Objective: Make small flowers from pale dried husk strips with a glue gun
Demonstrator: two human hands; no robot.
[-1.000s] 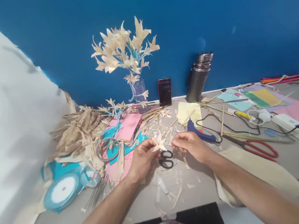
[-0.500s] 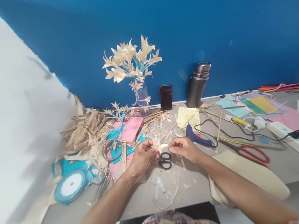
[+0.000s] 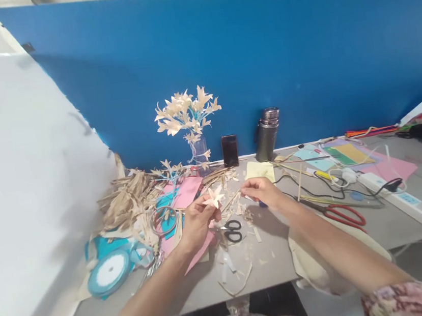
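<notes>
A blue panel (image 3: 278, 52) stands behind a grey table (image 3: 275, 275) strewn with scraps. One pale flower (image 3: 214, 197) is pinched between the thumb and fingers of the left hand (image 3: 196, 224), at its fingertips and to the left of the right hand (image 3: 263, 191), well apart from it. The right hand's thumb and fingertips are drawn together; whether they grip anything thin cannot be told. Scissors, two pairs: black-handled scissors (image 3: 227, 231) on the near side, between the hands; red-handled scissors (image 3: 327, 210) to the right of the right hand. Beyond the left hand: one clear vase (image 3: 202, 146), bearing blossoms too crowded to count. Beyond the gap between the hands: one phone (image 3: 230, 150). Beyond the right hand: one flask (image 3: 267, 138). Left of the left hand: one ribbon spool (image 3: 109, 271).
</notes>
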